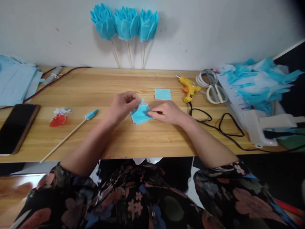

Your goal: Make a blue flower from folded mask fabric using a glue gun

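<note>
A small pile of blue non-woven fabric pieces (141, 115) lies on the table in front of me. With thumb and finger pinched, my left hand (125, 105) lifts a corner of one piece at the pile's upper side. My right hand (166, 113) is closed on the pile's right edge. Just beyond it lies a separate blue fabric rectangle (163, 94), flat and untouched. To the left rests a thin wooden stick (64, 140) with a rolled blue fabric tip (91, 114).
Three blue fabric flowers (127, 24) on sticks lean against the wall. At right are a yellow glue gun (188, 88), scissors (215, 92), a power strip (259, 128) and a box of blue scraps (259, 82). A phone (17, 127) and blue sheets (16, 81) lie left.
</note>
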A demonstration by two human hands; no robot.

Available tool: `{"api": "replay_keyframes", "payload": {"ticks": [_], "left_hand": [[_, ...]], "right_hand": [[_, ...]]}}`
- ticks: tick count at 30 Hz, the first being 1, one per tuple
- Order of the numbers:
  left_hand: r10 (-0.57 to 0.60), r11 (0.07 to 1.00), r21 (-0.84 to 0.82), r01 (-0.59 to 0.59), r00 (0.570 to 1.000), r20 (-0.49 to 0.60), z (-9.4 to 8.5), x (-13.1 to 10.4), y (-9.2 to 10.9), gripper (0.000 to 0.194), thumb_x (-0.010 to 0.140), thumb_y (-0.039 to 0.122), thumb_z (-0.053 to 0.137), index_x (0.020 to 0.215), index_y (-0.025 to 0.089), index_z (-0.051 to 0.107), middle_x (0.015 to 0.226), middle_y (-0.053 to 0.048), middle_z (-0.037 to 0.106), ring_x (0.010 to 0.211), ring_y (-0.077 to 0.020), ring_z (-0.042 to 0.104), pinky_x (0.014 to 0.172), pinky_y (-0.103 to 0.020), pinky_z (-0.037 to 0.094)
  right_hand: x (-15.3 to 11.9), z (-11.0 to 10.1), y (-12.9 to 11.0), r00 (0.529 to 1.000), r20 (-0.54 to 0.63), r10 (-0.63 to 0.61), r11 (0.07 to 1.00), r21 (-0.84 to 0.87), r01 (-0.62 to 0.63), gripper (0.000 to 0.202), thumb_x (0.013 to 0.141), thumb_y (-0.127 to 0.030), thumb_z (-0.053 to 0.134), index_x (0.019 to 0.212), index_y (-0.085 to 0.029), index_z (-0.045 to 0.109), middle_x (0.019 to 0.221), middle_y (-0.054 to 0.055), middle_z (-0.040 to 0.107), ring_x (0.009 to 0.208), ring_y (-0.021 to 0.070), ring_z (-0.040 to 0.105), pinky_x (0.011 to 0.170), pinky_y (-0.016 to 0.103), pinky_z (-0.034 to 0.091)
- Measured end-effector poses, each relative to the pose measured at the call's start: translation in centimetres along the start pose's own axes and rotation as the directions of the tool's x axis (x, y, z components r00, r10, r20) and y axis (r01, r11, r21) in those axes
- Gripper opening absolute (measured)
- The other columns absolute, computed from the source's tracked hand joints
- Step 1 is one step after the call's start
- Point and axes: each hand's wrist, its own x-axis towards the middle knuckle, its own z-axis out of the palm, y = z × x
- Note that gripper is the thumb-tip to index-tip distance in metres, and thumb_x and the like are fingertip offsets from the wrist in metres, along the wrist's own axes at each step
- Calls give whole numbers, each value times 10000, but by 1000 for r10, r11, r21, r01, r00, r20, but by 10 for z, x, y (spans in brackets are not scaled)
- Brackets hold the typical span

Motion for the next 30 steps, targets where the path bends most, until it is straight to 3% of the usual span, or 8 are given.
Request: {"api": "replay_keyframes", "payload": {"ticks": [4, 8, 13, 20, 23, 26, 30], "left_hand": [[34, 985, -163, -61, 985, -167, -12, 9, -8, 275, 879, 445, 570, 715, 224, 549, 639, -11, 580, 629, -147, 564, 566, -282, 449], [55, 984, -158, -79, 987, -152, -17, 14, -11, 371, 929, 548, 463, 757, 234, 560, 735, -50, 641, 801, -195, 644, 661, -321, 516], [50, 963, -250, -99, 980, -195, -25, 14, -8, 411, 928, 604, 468, 821, 231, 603, 830, -69, 701, 926, -209, 692, 744, -327, 556], [40, 947, -306, -94, 983, -179, -15, 8, -2, 367, 934, 550, 521, 819, 208, 587, 900, -66, 725, 812, -154, 693, 711, -286, 553], [80, 987, -132, -94, 991, -103, -10, 4, 0, 324, 910, 504, 593, 843, 187, 615, 884, -65, 722, 744, -137, 657, 680, -273, 526], [203, 966, 147, -214, 976, 85, -7, 1, 0, 334, 835, 485, 705, 954, 175, 669, 928, -77, 727, 822, -170, 656, 752, -304, 518], [319, 770, 413, -486, 854, 411, 0, -2, -5, 543, 730, 445, 812, 1192, 206, 656, 1118, -110, 719, 1045, -255, 651, 915, -379, 494]], "right_hand": [[1, -2, -3, 1000, 12, 15, 1000, 0, -15, 524, 989, -489, 450, 558, -190, 458, 550, -42, 366, 546, 96, 285, 574, 301, 210], [0, -1, -2, 1000, 17, 15, 1000, 4, -15, 469, 987, -485, 458, 644, -204, 610, 596, -30, 504, 570, 101, 372, 590, 297, 247], [0, 1, -1, 999, 8, 40, 999, 10, -41, 389, 968, -471, 491, 757, -220, 701, 663, -19, 608, 597, 106, 427, 610, 289, 270], [1, 1, -2, 1000, -1, 19, 1000, -11, -19, 318, 942, -388, 499, 765, -215, 699, 663, -16, 608, 597, 110, 420, 601, 283, 261], [1, 1, -1, 1000, 1, 4, 1000, -5, -4, 326, 949, -394, 502, 767, -212, 702, 664, -16, 612, 588, 109, 414, 598, 281, 266], [1, 0, -1, 1000, -1, 14, 1000, -2, -14, 401, 973, -470, 486, 773, -206, 712, 684, -4, 635, 598, 114, 440, 597, 281, 267], [0, -1, -1, 999, 25, 39, 999, 7, -39, 494, 992, -562, 446, 835, -209, 754, 742, 24, 694, 649, 133, 524, 613, 284, 283]]}}
